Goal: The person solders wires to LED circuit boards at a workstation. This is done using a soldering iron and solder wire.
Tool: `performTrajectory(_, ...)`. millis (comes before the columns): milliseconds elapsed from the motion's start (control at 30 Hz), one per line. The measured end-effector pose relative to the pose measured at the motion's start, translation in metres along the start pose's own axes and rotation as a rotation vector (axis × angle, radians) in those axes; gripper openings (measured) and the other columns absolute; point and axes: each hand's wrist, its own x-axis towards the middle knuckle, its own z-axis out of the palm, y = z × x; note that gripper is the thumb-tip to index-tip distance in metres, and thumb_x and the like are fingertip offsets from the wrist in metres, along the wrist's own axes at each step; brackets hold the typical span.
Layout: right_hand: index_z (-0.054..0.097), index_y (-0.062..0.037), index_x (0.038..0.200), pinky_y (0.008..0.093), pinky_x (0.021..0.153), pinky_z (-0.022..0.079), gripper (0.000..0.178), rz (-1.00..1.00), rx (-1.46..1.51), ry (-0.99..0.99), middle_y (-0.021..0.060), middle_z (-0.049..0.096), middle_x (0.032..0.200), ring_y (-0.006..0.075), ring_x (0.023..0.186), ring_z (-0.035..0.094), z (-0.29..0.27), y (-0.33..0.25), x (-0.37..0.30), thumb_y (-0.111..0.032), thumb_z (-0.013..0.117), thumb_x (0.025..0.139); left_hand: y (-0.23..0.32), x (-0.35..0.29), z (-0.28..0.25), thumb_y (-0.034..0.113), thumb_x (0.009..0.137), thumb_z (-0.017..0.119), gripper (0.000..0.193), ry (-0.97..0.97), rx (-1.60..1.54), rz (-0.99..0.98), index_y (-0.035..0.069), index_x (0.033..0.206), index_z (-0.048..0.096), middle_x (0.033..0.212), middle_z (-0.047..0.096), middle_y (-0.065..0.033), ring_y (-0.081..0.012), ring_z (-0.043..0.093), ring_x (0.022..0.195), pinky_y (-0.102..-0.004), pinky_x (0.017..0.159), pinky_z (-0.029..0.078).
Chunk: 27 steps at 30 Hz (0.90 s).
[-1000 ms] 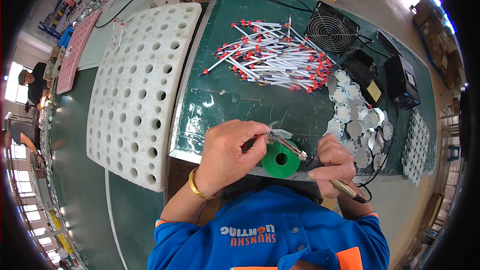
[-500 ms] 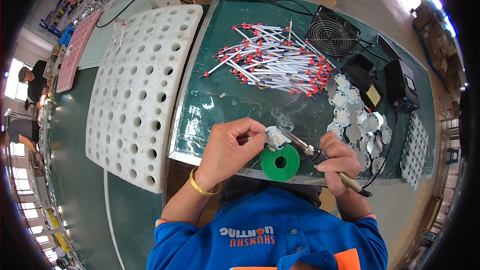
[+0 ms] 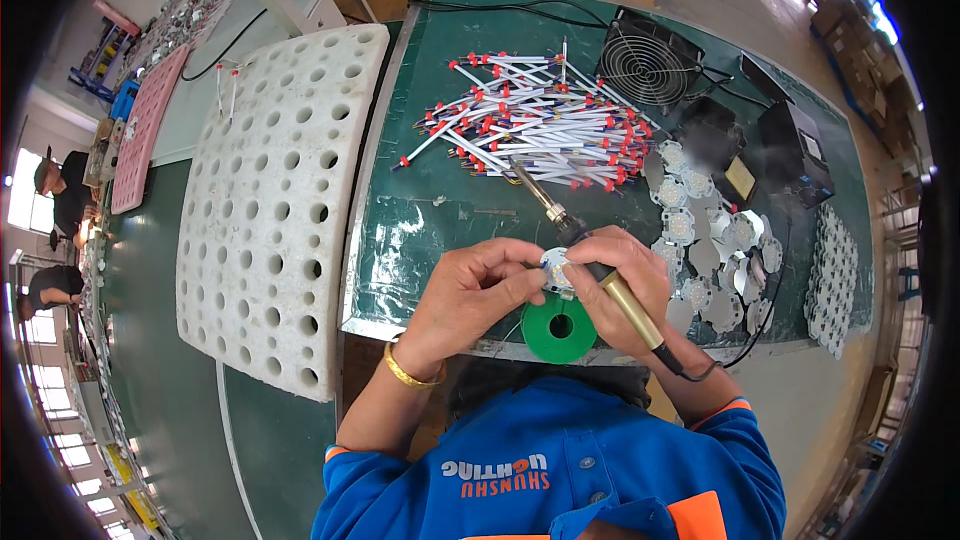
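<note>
My left hand (image 3: 482, 292) pinches the edge of a small white LED board (image 3: 557, 268) near the table's front edge. A soldering iron (image 3: 632, 312) with a gold handle lies across my right hand (image 3: 628, 285), its metal tip raised toward the far left, clear of the board. The right thumb and fingertips also reach the board's right edge. A green solder spool (image 3: 541, 340) lies just below the board. Beyond my hands is a heap of white wire leads (image 3: 540, 125) with red connectors.
A black fan (image 3: 648, 68) and a black box-shaped unit (image 3: 797, 155) stand at the far right. Several loose LED boards (image 3: 680, 225) lie right of my hands, near a yellow sponge (image 3: 741, 180). A white perforated foam board (image 3: 262, 190) rests at the left.
The soldering iron's tip has swung away from the board toward the far left. My right hand has moved left, bringing its fingers to the board. The smoke at the board has gone.
</note>
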Motion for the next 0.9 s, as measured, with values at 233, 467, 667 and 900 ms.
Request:
performTrajectory(233, 0.060, -0.0047, 0.092, 0.0291, 0.061, 0.048, 0.021, 0.054, 0.124, -0.052, 0.0101, 0.063, 0.080, 0.0208, 0.068, 0.061, -0.007, 0.000, 0.004, 0.001, 0.070, 0.075, -0.011, 0.003, -0.008, 0.002, 0.082, 0.066, 0.013, -0.015, 0.048, 0.185, -0.001, 0.095, 0.062, 0.085, 0.065, -0.0033, -0.0074, 0.060, 0.080, -0.0212, 0.073, 0.048)
performTrajectory(467, 0.059, -0.0033, 0.092, 0.0277, 0.065, 0.047, 0.016, 0.281, 0.255, -0.038, 0.0085, 0.063, 0.086, 0.0164, 0.073, 0.060, -0.007, 0.001, -0.004, -0.005, 0.069, 0.079, -0.023, 0.021, -0.008, 0.007, 0.086, 0.063, 0.012, -0.061, -0.117, 0.230, -0.001, 0.094, 0.062, 0.087, 0.065, -0.0029, -0.0079, 0.060, 0.082, -0.0214, 0.074, 0.049)
performTrajectory(667, 0.057, -0.0039, 0.096, 0.0250, 0.071, 0.044, 0.022, 0.343, 0.409, 0.011, 0.0059, 0.058, 0.090, 0.0109, 0.081, 0.055, -0.001, 0.002, -0.007, -0.007, 0.070, 0.078, -0.023, 0.024, -0.011, 0.004, 0.088, 0.058, 0.008, -0.155, -0.082, 0.130, -0.001, 0.093, 0.062, 0.082, 0.063, 0.0002, -0.0052, 0.057, 0.078, -0.0207, 0.069, 0.047)
performTrajectory(900, 0.053, -0.0037, 0.094, 0.0246, 0.071, 0.043, 0.023, 0.378, 0.112, 0.201, 0.0061, 0.053, 0.092, 0.0115, 0.078, 0.050, -0.002, 0.001, -0.015, 0.001, 0.065, 0.075, -0.006, 0.006, 0.000, 0.002, 0.084, 0.061, 0.021, 0.000, 0.266, 0.265, -0.002, 0.105, 0.061, 0.089, 0.067, -0.0069, -0.0116, 0.063, 0.084, -0.0259, 0.074, 0.049)
